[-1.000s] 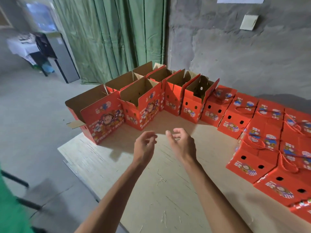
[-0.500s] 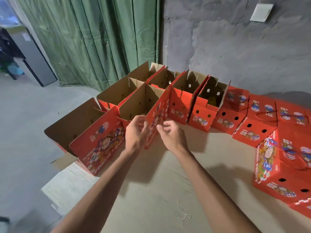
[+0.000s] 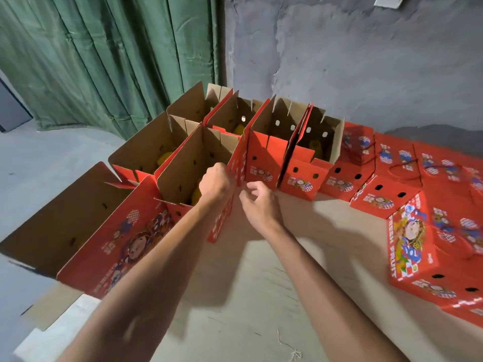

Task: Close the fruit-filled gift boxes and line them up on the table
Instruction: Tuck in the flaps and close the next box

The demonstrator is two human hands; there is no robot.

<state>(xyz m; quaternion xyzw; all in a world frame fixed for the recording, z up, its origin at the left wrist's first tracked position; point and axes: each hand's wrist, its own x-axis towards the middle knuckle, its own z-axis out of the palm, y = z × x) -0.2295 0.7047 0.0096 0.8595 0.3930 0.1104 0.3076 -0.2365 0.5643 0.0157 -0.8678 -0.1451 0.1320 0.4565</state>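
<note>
Two hands over bare table (image 3: 261,296) front. Left hand (image 3: 214,182) curled on near open box (image 3: 188,163) flap edge; right hand (image 3: 257,202) half-curled, empty, just beside. More open boxes (image 3: 264,142) behind, closed boxes (image 3: 428,231) right, curtain (image 3: 104,56) far.

Green curtain (image 3: 104,61) — grey wall (image 3: 352,69)

Green curtain (image 3: 104,61), grey wall (image 3: 352,61), perhaps concrete.
</note>
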